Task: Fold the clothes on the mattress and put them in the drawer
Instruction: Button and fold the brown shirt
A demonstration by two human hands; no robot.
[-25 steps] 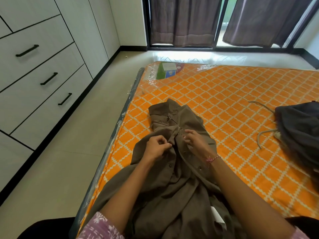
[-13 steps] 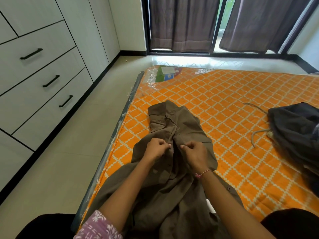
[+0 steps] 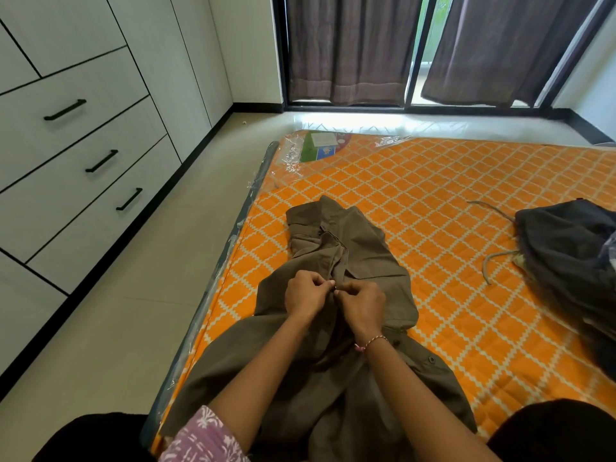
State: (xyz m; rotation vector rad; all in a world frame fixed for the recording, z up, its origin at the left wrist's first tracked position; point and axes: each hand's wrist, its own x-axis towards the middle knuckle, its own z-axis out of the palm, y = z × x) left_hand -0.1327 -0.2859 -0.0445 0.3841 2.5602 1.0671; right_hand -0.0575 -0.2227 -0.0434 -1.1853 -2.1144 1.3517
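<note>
Head view: we see a crumpled olive-brown shirt (image 3: 336,315) along the mattress's (image 3: 450,208) left edge, collar away from us. Our left hand (image 3: 305,295) and right hand (image 3: 361,310) both pinch its buttoned front, grips pressed together.

**Colours and patterns, bedroom floor**

Quilted mattress (image 3: 466,228): orange, cream zigzag lattice of diamonds. Buttoned cloth shirt (image 3: 360,248): olive-brown, plain, dark buttons. Heaped garment (image 3: 566,248): charcoal grey, with pale grey cord. Printed sleeve (image 3: 203,441): mauve-pink, white floral pattern. Thread bracelet (image 3: 371,342): pink and white. Flat-fronted drawers (image 3: 83,155): white, black bar handles. Hanging curtains (image 3: 350,45): dark grey-brown. Floor tiles (image 3: 133,311): pale beige.
</note>
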